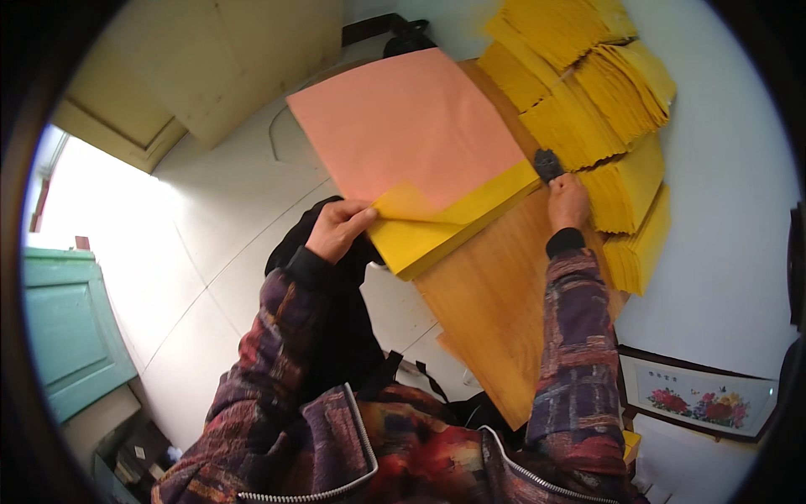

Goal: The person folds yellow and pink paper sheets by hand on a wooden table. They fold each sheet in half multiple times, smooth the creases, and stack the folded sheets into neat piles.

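Observation:
A thick stack of yellow paper (pixel 470 214) lies on the wooden table, with a large pink sheet (pixel 403 118) over most of its top. At the near left corner, my left hand (pixel 340 227) pinches a thin yellow sheet (pixel 405 202) and lifts it, its corner folded back over the pink. My right hand (pixel 569 202) is closed at the right end of the stack. Its fingers hold a small dark grey, rough-looking object (pixel 548 165) against the stack's corner; what kind it is I cannot make out.
Several folded yellow paper bundles (pixel 588 101) are piled along the wall at the right. The wooden table (pixel 487 302) shows below the stack. A framed flower picture (pixel 697 395) is at the lower right, a green cabinet door (pixel 71 328) at the left.

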Available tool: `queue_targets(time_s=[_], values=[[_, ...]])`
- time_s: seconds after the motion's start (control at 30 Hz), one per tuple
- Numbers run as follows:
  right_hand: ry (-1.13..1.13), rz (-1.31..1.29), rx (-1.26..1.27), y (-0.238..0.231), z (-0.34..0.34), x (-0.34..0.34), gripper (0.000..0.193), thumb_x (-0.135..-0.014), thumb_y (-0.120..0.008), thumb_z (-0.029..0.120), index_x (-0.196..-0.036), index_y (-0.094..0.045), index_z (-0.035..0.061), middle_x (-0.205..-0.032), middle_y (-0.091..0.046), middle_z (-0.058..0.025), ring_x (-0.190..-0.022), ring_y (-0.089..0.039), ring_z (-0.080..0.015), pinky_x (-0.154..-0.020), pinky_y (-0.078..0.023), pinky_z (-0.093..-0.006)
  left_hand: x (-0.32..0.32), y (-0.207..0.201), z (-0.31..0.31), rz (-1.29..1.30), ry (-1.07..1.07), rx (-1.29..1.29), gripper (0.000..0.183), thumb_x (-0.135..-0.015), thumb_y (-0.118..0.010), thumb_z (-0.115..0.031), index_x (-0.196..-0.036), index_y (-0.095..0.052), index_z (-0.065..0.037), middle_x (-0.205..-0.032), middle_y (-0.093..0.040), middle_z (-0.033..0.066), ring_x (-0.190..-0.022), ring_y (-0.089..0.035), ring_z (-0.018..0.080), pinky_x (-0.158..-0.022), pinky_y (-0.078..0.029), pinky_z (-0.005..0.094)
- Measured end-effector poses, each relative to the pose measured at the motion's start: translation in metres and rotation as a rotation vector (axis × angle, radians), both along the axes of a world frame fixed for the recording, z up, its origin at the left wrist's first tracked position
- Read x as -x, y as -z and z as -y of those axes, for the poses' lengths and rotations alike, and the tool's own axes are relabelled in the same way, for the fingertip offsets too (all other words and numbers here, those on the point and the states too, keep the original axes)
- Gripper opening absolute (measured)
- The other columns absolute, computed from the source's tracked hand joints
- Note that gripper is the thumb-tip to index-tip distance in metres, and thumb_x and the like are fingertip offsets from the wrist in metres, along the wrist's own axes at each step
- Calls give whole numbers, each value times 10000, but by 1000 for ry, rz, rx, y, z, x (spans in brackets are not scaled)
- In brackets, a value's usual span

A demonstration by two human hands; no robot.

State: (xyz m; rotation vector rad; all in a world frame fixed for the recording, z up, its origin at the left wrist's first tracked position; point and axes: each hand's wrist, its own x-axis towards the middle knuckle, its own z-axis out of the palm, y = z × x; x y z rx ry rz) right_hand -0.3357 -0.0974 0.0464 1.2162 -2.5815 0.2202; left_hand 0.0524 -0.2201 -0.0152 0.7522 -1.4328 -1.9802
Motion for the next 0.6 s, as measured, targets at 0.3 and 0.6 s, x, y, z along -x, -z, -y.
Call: queue_targets(time_s=[0.3, 0.6], values=[[-827, 211, 204, -32, -20, -155, 69, -819, -616, 95, -823, -574, 40, -884, -585, -142, -864, -553, -325, -769, -453, -416, 5, -2, -3, -92, 0, -147, 278, -940, -587, -200, -1006, -668, 57, -769, -638, 24, -652, -555, 80, -619, -455, 224], [-947, 129, 39, -37, -11, -211, 119, -795, -629, 61, -914, -631, 49, -939, -607, -59, -906, -577, -264, -789, -489, -382, 3, -5, -1, -89, 42, -118, 271, -941, -590, -204, -1015, -674, 44, -795, -646, 8, -683, -550, 74, -631, -455, 226]])
